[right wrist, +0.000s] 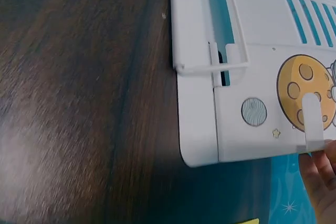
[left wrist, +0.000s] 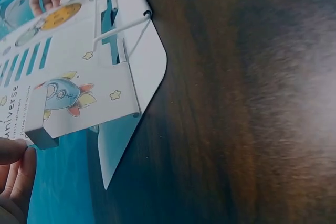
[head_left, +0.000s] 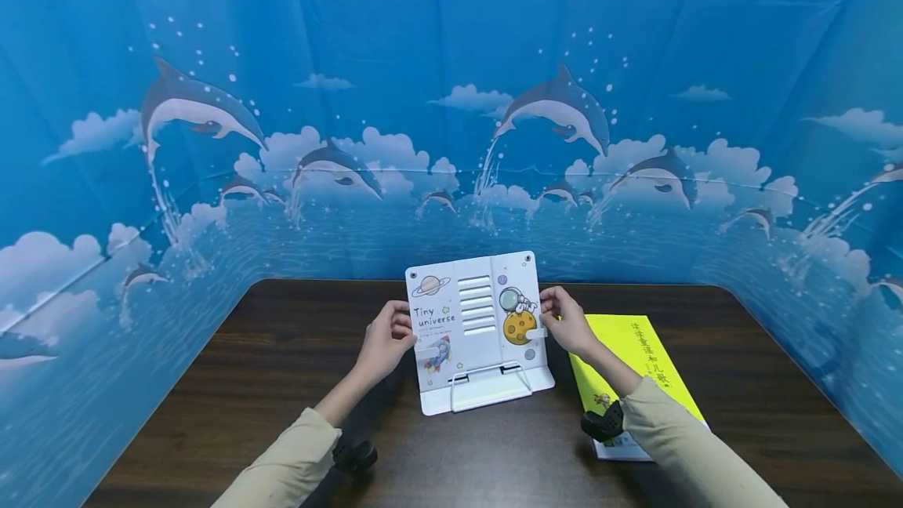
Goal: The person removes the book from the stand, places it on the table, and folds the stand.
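A white book stand (head_left: 477,328) stands tilted back on the table, printed with "Tiny universe", a rocket, a planet and an astronaut on an orange moon. My left hand (head_left: 386,342) pinches its left edge beside the left page clip (left wrist: 41,119), thumb and fingers at the rim. At the opposite edge, my right hand (head_left: 567,324) grips the panel next to the right page clip (right wrist: 313,121). A white wire holder (head_left: 491,387) juts forward over the stand's bottom ledge. Parts of the fingers are hidden behind the panel.
A yellow book (head_left: 638,351) with Chinese characters lies on the dark wood table (head_left: 282,382), partly under my right forearm. Black devices are strapped to both wrists. Behind the table hangs a blue curtain (head_left: 395,45) with dolphins and clouds.
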### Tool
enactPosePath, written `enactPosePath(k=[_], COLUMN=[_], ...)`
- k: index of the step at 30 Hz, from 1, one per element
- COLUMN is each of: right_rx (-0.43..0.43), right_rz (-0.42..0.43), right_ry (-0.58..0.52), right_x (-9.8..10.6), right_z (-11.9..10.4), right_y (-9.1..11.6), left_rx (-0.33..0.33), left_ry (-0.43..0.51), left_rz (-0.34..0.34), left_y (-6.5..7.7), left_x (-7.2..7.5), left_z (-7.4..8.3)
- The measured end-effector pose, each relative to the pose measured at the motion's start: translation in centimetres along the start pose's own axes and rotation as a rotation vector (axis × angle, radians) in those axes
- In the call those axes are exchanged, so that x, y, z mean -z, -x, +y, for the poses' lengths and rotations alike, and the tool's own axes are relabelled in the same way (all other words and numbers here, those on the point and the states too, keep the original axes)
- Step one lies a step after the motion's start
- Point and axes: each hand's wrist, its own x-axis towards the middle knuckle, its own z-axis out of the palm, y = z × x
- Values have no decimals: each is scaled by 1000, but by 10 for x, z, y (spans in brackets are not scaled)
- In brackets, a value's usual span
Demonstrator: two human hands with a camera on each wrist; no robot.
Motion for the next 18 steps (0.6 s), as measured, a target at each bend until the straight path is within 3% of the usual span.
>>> enactPosePath(k=[6, 18], right_rx=[-38, -96], right_rz=[29, 94], right_ry=[-29, -50], right_x=[-6, -18], right_z=[-2, -1], right_y=[-6, -19], left_rx=[15, -19], left_ry=[4, 45], left_rz=[-23, -26], left_y=[10, 28], left_x=[2, -6], left_z=[2, 9])
